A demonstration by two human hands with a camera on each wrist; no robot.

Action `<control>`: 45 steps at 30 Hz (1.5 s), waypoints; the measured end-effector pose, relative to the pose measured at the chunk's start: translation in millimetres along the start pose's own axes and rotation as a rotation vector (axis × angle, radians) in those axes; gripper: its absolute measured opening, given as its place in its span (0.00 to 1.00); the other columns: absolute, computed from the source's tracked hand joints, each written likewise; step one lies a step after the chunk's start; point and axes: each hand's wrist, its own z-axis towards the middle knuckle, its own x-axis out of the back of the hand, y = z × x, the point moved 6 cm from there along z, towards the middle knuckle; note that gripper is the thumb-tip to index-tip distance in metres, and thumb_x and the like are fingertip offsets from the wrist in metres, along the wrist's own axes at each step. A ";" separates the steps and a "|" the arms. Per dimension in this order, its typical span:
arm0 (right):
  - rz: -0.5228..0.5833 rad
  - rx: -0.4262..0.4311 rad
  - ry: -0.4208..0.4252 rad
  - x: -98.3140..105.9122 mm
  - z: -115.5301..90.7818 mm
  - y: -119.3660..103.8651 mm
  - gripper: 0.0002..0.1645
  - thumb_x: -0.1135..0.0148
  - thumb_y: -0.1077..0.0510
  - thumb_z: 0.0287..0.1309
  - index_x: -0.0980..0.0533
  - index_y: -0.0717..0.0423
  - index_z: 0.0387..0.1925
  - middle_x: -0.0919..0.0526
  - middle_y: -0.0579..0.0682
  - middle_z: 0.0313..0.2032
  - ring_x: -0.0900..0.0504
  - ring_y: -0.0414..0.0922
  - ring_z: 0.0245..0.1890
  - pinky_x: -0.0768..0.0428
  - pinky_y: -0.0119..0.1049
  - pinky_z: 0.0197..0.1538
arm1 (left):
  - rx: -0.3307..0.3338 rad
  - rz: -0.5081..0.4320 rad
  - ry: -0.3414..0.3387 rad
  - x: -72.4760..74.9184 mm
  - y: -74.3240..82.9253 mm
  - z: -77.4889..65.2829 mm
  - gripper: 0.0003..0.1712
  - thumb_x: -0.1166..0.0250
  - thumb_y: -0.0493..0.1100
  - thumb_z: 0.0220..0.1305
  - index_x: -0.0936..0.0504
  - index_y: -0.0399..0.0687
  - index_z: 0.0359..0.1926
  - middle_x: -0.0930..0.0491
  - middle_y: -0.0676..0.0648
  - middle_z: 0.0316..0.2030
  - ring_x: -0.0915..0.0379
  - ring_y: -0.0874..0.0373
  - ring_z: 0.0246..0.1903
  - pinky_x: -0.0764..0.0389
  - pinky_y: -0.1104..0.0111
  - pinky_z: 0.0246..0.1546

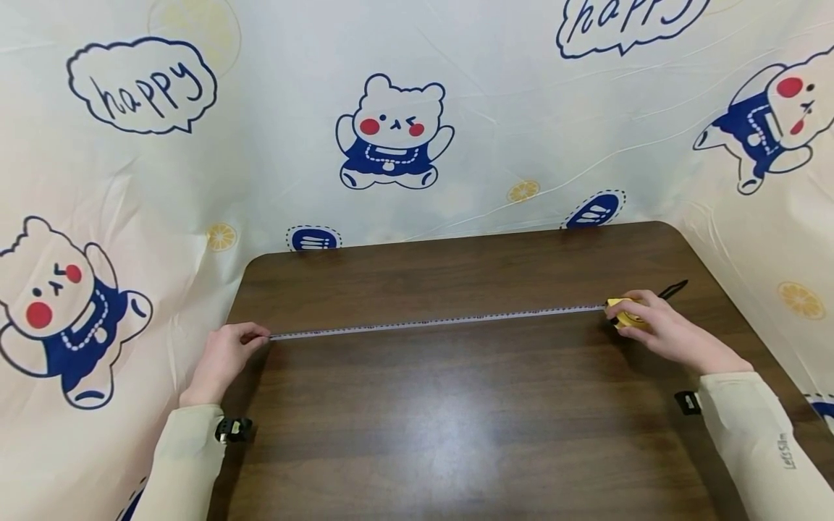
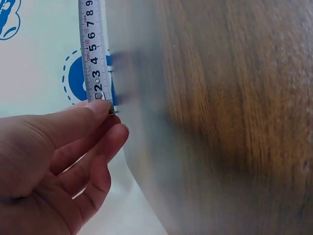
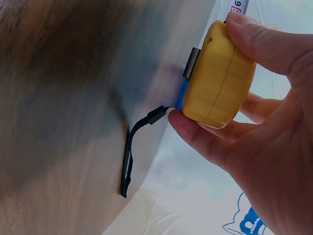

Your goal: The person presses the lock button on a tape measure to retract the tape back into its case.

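With our left hand (image 1: 228, 354) we pinch the end of the tape blade (image 1: 436, 323) between thumb and forefinger by the left edge of the table (image 1: 456, 420), while our right hand (image 1: 667, 329) curls thumb and fingers round the yellow case (image 3: 217, 78) towards the right, the blade stretched straight between and a black strap (image 3: 128, 156) trailing from the case.

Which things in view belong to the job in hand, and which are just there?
Job: left hand, pinching the tape; right hand, gripping the case; strap, by the case; probably table, spanned by the tape.
Just there: cloth, behind the table; wrist gear, worn.
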 end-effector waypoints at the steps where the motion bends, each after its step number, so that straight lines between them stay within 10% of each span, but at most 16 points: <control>1: 0.001 -0.005 -0.003 0.0 -0.3 0.3 0.23 0.23 0.72 0.49 0.20 0.52 0.44 0.25 0.68 0.50 0.21 0.65 0.46 0.19 0.64 0.42 | 0.004 -0.002 -0.006 -0.4 -0.6 0.3 0.03 0.27 0.31 0.63 0.10 0.36 0.38 0.11 0.37 0.37 0.15 0.39 0.39 0.18 0.44 0.43; 45: 0.071 -0.088 -0.080 -4.6 -2.7 7.3 0.21 0.27 0.72 0.56 0.21 0.53 0.48 0.27 0.67 0.55 0.25 0.62 0.52 0.21 0.65 0.48 | 0.001 0.003 0.011 -4.7 -6.9 3.4 0.03 0.25 0.35 0.63 0.07 0.44 0.37 0.10 0.41 0.38 0.13 0.41 0.41 0.18 0.54 0.41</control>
